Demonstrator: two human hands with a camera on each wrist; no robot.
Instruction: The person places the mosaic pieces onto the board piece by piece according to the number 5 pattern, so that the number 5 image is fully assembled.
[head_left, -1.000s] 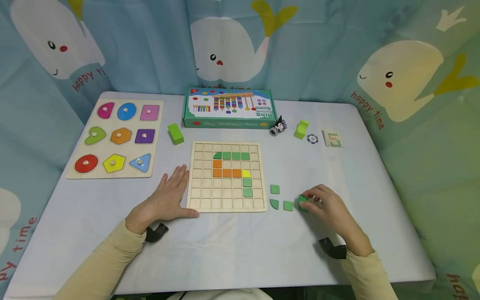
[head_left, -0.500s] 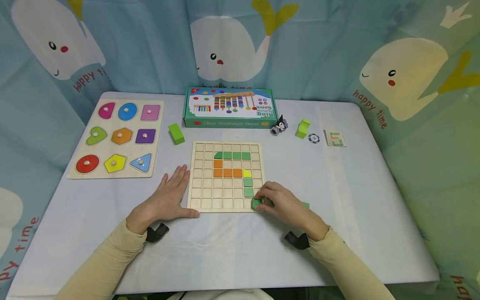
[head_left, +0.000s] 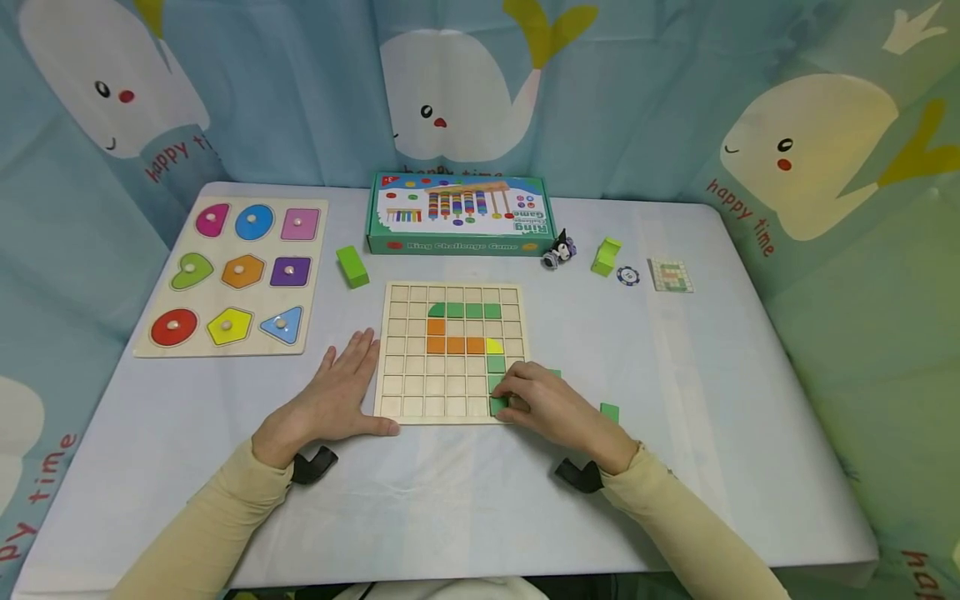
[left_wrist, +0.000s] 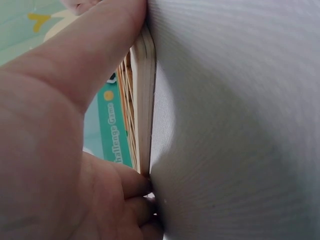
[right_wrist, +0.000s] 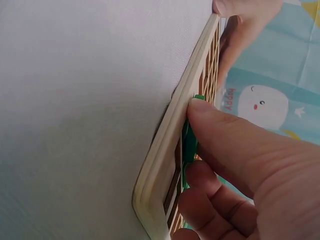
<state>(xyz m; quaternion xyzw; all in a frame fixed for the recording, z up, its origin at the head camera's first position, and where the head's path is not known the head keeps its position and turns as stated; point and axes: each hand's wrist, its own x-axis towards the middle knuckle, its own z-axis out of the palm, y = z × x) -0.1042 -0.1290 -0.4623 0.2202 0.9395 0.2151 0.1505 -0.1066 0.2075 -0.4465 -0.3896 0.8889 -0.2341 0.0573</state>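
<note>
A wooden grid board (head_left: pixel 435 386) lies flat in the middle of the table, with green, orange and yellow pieces in some of its cells. My left hand (head_left: pixel 337 396) rests with straight, spread fingers against the board's left edge and near corner. Over the lower right of the board, my right hand (head_left: pixel 551 408) pinches a green square tile (right_wrist: pixel 190 142) between thumb and fingers. That tile is at a cell in the bottom row, below the column of green squares. Another green tile (head_left: pixel 610 412) lies right of the board, and one more (head_left: pixel 556 373) is partly hidden behind my right hand.
At the left lies a knobbed shape puzzle (head_left: pixel 217 300). A green game box (head_left: pixel 461 215) stands at the back, with a small figurine (head_left: pixel 558 250) beside it. Light green blocks (head_left: pixel 352 267), a poker chip (head_left: pixel 627 276) and a pattern card (head_left: pixel 671 276) are also on the table.
My right hand has picked up a green square from the table on the right and carried it left to the board's bottom row. The left hand has stayed in place.
</note>
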